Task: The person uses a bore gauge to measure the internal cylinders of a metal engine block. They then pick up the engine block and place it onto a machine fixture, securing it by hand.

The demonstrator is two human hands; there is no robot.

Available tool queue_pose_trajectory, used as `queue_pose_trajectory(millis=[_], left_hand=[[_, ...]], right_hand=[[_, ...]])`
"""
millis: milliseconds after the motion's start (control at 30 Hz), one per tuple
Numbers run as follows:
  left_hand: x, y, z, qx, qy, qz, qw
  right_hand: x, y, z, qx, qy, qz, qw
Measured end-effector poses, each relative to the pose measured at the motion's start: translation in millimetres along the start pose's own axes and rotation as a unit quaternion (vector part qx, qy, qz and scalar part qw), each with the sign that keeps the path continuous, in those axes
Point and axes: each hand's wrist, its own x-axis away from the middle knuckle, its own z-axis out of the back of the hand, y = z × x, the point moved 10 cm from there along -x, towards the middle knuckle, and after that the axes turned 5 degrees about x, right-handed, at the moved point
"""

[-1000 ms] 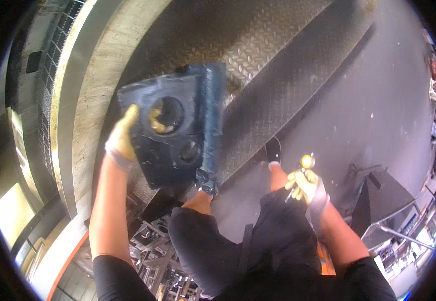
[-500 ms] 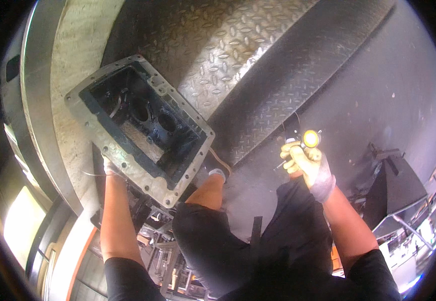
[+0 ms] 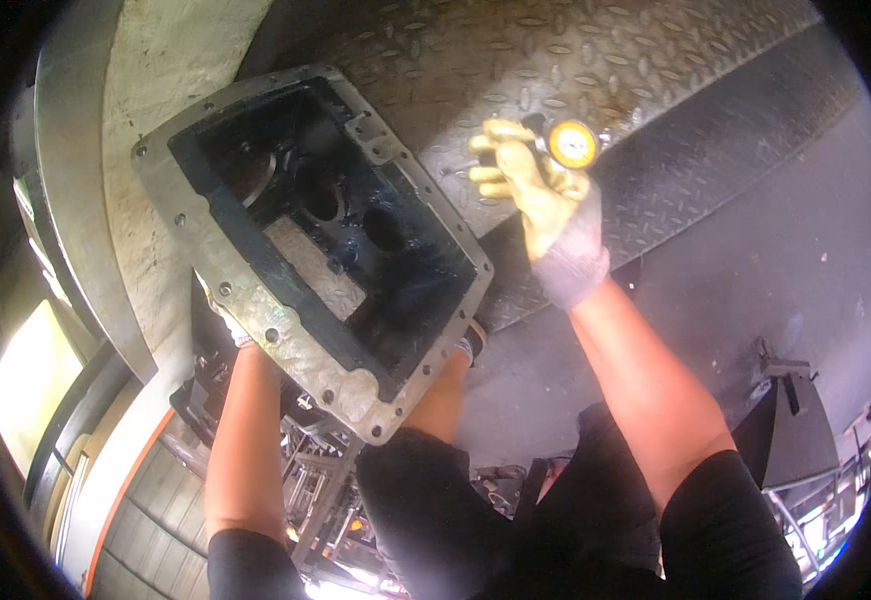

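Observation:
A metal gearbox-like housing [image 3: 230, 265] with a broad bolt-holed flange stands tilted at the left, its dark cavity facing me. Round openings and a pale rectangular gap show inside it. My left hand [image 3: 227, 318], gloved, is at the housing's lower left edge; its fingers are hidden behind the flange. To the right of the housing, my right hand [image 3: 540, 195] is raised in a pale yellow glove. It is closed on a dial gauge [image 3: 572, 145] with a round face and yellow rim; the gauge's lower part is hidden by the fingers.
Behind the housing lies a worn diamond-plate metal step [image 3: 595, 75], with smooth grey flooring [image 3: 675, 300] to its right. A pale curved wall [image 3: 150, 200] runs along the left. A dark box-shaped stand [image 3: 785, 425] is at the lower right. My leg [image 3: 435, 400] is close to the housing.
My right hand has moved up and left with the dial gauge, toward the housing. The housing appears larger and nearer in view. My left hand remains at its edge.

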Motion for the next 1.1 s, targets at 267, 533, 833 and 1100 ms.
queue_pose_trajectory(millis=[267, 533, 833, 1100], left_hand=[[15.9, 13.2, -21.6, 0.005, -0.026, -0.035, 0.999], [21.1, 14.1, -18.3, 0.006, -0.021, -0.024, 0.999], [17.8, 17.1, -17.0, 0.009, 0.001, -0.010, 1.000], [13.8, 15.7, -17.5, 0.016, 0.018, -0.002, 1.000]], right_hand=[[-42.4, 45.0, -41.2, -0.037, -0.001, 0.019, 0.999], [-45.7, 52.4, -50.0, -0.004, -0.017, 0.034, 0.999], [-36.9, 46.8, -53.7, 0.053, -0.037, 0.073, 0.995], [-47.0, 49.9, -58.4, 0.033, -0.065, 0.038, 0.997]])
